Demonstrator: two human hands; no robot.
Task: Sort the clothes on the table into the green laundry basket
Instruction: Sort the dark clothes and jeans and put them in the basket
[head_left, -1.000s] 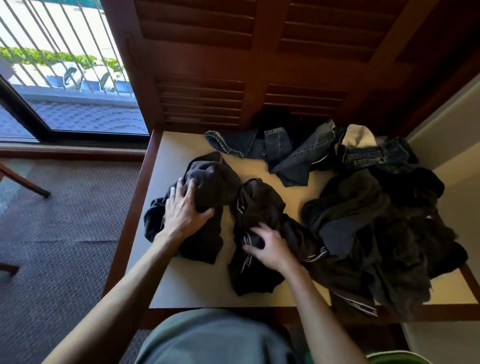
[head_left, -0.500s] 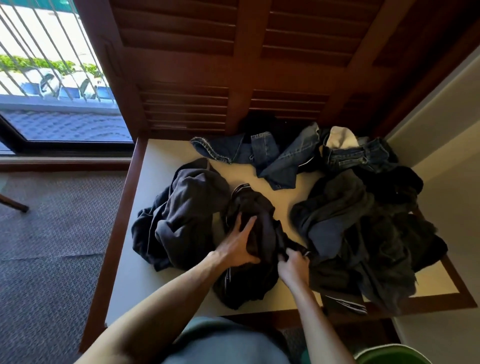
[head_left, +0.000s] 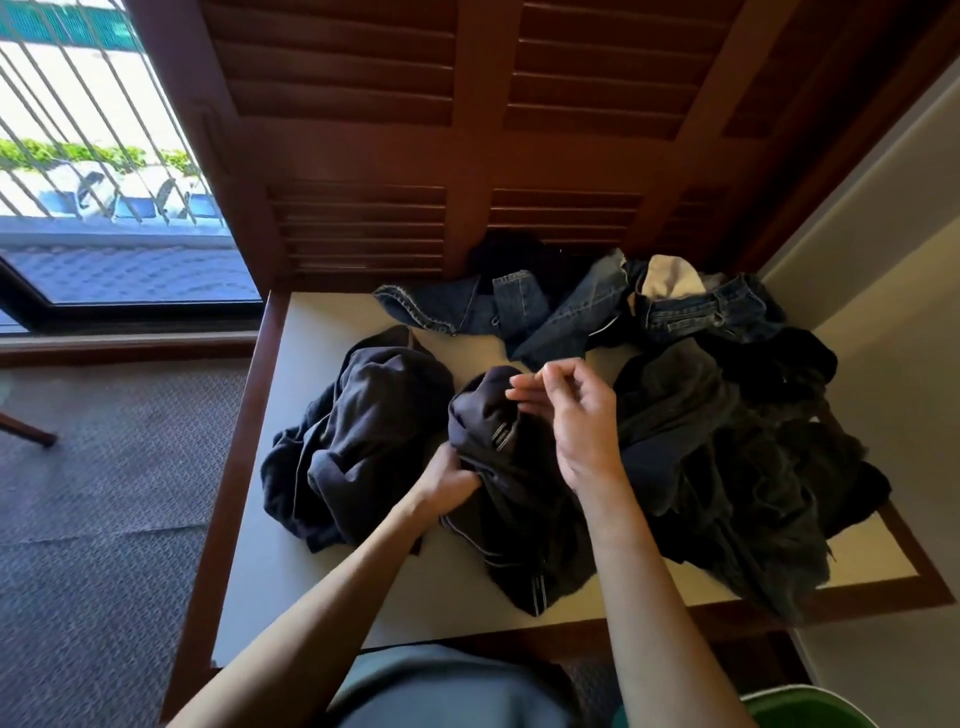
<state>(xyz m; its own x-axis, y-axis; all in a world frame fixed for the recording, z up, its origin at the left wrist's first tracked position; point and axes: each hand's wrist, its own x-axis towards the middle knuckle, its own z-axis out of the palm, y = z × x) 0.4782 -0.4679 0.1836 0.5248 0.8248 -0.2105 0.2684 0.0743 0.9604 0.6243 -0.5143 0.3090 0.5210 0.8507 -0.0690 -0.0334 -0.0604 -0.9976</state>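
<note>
A black garment with thin white stripes (head_left: 519, 499) lies bunched at the middle of the table (head_left: 322, 597), its top pushed up into a peak. My left hand (head_left: 449, 480) grips a fold at its lower left side. My right hand (head_left: 566, 415) is raised over the peak with fingers curled. Its fingertips are at the cloth, and I cannot see whether they pinch it. A dark navy garment (head_left: 358, 447) lies to the left. A rim of the green laundry basket (head_left: 810, 706) shows at the bottom right, beside the table.
Blue jeans (head_left: 571, 312) lie along the table's back edge, and a heap of dark clothes (head_left: 753, 467) covers its right side. Brown louvred shutters (head_left: 467, 156) rise behind the table. Grey carpet (head_left: 104, 493) and a window (head_left: 93, 156) are to the left.
My left hand left the navy garment and now grips the striped one's lower left fold. My right hand let go of its right side and rose to its bunched-up top.
</note>
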